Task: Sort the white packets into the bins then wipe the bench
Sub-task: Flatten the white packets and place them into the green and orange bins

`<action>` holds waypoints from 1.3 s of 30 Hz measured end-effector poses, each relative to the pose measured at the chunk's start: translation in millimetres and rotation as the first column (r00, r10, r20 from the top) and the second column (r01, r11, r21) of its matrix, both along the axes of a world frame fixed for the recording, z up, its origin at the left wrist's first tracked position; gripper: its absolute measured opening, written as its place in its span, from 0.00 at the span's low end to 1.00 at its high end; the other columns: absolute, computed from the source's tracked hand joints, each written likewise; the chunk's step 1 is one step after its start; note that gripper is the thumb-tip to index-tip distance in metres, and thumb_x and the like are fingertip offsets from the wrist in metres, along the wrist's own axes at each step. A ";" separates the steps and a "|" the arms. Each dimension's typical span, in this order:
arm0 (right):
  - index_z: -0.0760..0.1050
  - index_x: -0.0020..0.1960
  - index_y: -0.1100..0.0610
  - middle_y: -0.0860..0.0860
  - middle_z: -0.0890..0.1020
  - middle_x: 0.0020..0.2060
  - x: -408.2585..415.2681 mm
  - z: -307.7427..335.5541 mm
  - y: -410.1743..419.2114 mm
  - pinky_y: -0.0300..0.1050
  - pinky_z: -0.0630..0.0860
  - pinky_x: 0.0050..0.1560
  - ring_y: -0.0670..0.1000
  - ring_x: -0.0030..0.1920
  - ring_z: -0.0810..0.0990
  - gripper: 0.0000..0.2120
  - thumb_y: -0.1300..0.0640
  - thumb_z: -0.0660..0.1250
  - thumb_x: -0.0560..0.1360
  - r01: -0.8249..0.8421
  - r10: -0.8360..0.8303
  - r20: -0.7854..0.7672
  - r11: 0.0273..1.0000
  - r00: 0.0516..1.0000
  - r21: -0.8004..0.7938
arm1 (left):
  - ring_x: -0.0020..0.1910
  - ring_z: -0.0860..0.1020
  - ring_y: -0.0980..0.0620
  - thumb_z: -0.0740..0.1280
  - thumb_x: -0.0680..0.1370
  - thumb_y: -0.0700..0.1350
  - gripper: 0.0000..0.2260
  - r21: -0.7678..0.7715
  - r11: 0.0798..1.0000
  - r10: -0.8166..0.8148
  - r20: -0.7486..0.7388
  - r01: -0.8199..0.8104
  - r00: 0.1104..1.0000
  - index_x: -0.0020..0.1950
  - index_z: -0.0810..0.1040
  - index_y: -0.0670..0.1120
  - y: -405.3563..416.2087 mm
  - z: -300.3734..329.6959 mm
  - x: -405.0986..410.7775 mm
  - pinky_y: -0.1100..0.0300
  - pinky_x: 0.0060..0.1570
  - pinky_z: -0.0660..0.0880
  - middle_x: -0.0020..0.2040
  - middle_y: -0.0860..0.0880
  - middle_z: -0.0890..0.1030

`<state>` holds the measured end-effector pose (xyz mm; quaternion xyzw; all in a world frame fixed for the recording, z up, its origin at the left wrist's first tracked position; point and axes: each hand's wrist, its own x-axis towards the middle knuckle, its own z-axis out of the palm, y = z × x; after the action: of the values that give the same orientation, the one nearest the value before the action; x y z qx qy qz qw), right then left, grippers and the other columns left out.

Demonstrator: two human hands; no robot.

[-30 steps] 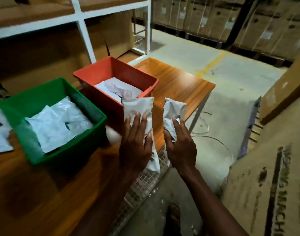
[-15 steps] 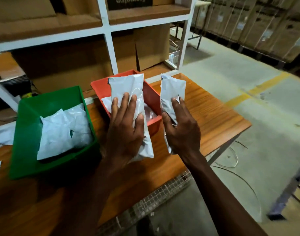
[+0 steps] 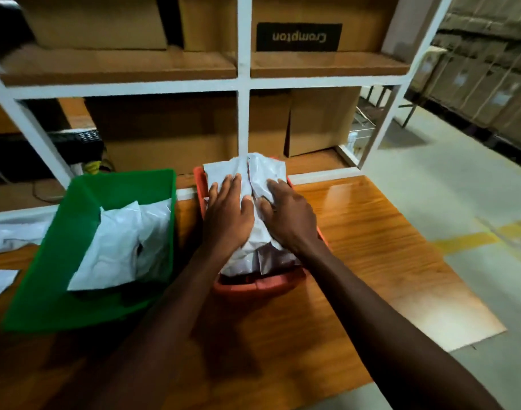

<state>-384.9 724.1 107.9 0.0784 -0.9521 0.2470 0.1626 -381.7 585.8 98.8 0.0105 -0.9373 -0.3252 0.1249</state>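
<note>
A: Where the head view looks down on the wooden bench (image 3: 371, 247), what are the hands doing?

B: Both are over the red bin (image 3: 262, 284). The left hand (image 3: 228, 216) lies on a white packet (image 3: 221, 173), fingers nearly straight and spread, the thumb against the packet's inner edge. The right hand (image 3: 289, 216) is on a second packet (image 3: 268, 170) just beside it, fingers bent over the plastic and the thumb tucked in; whether it truly pinches the packet or only presses, I cannot tell.

A: And where do those packets sit?

B: Side by side on top of the bin, touching each other, far ends reaching past its back rim. More white packets (image 3: 253, 255) lie under them inside.

A: Anything to the left?

B: A green bin (image 3: 46, 276) near the red one, with a pile of packets (image 3: 123, 244) in it. Loose packets (image 3: 10, 235) lie on the bench beyond it. Behind stands a white shelf frame (image 3: 244, 84) with cardboard boxes (image 3: 321, 119), one labelled Crompton upside down.
</note>
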 end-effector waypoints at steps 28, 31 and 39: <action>0.67 0.73 0.60 0.62 0.73 0.68 -24.6 -16.3 9.5 0.51 0.57 0.69 0.62 0.70 0.70 0.23 0.50 0.59 0.82 -0.304 0.311 0.158 0.951 0.937 -0.063 | 0.79 0.51 0.44 0.52 0.83 0.55 0.27 -0.433 0.899 0.059 0.266 0.065 0.962 0.80 0.52 0.48 7.0 -16.3 -2.4 0.44 0.76 0.50 0.81 0.44 0.51; 0.74 0.68 0.58 0.57 0.80 0.64 16.8 -2.2 21.0 0.36 0.53 0.72 0.56 0.66 0.77 0.19 0.51 0.63 0.81 -0.322 0.316 -0.064 0.932 0.947 -0.164 | 0.78 0.58 0.47 0.54 0.81 0.59 0.29 -0.311 0.949 0.045 -0.018 -0.048 0.999 0.79 0.60 0.47 6.7 -3.8 43.6 0.48 0.76 0.56 0.79 0.45 0.60; 0.79 0.61 0.63 0.58 0.84 0.57 101.7 -15.8 -0.9 0.52 0.80 0.55 0.56 0.57 0.82 0.15 0.55 0.68 0.79 -0.536 0.444 -0.313 0.768 0.840 -0.350 | 0.69 0.70 0.50 0.59 0.82 0.53 0.22 -0.023 0.935 0.333 -0.284 -0.353 0.899 0.71 0.71 0.43 7.5 -0.5 175.0 0.62 0.68 0.65 0.69 0.44 0.74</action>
<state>-283.2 723.1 92.2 0.3139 -0.7977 0.4721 0.2055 -206.7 593.2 98.3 0.1254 -0.9054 -0.2615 0.3099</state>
